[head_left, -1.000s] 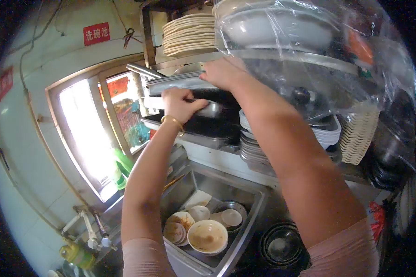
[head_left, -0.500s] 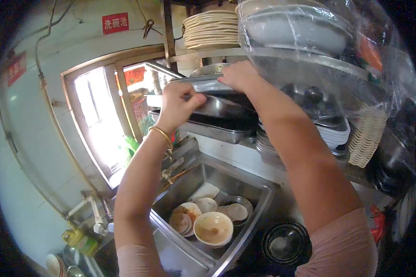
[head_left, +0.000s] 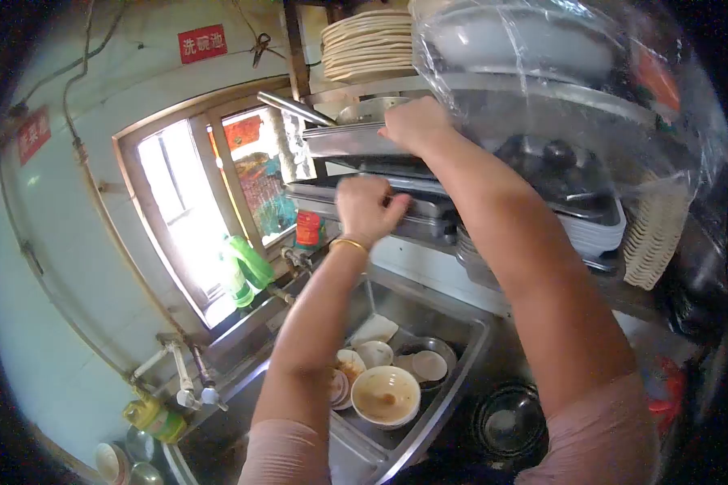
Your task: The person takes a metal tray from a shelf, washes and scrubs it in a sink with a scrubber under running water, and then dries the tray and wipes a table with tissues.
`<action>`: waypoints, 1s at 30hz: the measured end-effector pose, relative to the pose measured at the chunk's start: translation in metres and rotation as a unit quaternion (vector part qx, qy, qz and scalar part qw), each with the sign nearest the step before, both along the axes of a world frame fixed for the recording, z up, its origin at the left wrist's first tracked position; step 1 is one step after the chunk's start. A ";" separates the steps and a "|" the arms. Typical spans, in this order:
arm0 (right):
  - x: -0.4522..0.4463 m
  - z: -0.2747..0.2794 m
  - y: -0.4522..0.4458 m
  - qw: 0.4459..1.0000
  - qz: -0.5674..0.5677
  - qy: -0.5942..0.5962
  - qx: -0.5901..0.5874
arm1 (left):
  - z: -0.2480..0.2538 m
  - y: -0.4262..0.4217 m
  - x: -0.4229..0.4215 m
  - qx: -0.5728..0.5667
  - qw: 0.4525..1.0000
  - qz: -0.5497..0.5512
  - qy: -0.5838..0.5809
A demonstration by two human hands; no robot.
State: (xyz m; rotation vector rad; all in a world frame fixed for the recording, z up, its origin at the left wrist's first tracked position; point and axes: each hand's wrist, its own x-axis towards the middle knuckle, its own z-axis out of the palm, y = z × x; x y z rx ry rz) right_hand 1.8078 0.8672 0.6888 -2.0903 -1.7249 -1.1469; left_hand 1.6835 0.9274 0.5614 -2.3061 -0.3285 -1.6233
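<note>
Left hand [head_left: 368,206] has come down from the upper stack to the lower tray [head_left: 429,214] since half a second ago; right hand [head_left: 419,128] stays up on the upper tray [head_left: 344,144]. Noting from the far left: yellow container [head_left: 158,416] below the taps [head_left: 188,392], then the wooden-framed window [head_left: 129,174], a green bottle [head_left: 251,263] by the sill, a red can [head_left: 307,229] under the lower tray's left end. Sink [head_left: 479,331] with soiled bowls [head_left: 386,396] below the arms. Both trays sit at the shelf, one above the other, long edges running left to right, left ends toward the window; the lower dips slightly rightward. Left hand covers the lower one's middle, fingers curled, thumb out; can't tell whether it grips. Right hand pinches the upper rim. Stacked plates [head_left: 372,48] overhead; plastic sheeting [head_left: 518,48] hangs close on the right, beyond it white trays [head_left: 597,230], then a woven basket [head_left: 659,230].
</note>
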 end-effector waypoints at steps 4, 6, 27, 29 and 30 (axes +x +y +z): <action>0.012 0.013 -0.005 0.998 0.042 -0.038 0.009 | -0.030 0.023 0.048 -0.047 0.995 -0.078 0.050; 0.010 0.016 -0.013 0.997 0.041 -0.058 -0.004 | -0.024 0.040 0.043 -0.122 0.985 -0.085 0.083; -0.025 -0.018 0.004 0.978 -0.119 0.079 -0.149 | 0.121 -0.040 -0.267 -0.210 0.896 -0.191 -0.341; -0.037 -0.047 0.021 0.963 -0.127 0.101 -0.217 | 0.062 -0.009 -0.317 -0.351 0.773 -0.300 -0.435; -0.046 -0.059 0.020 0.967 -0.116 0.097 -0.203 | 0.026 -0.007 -0.338 -0.376 0.743 -0.332 -0.444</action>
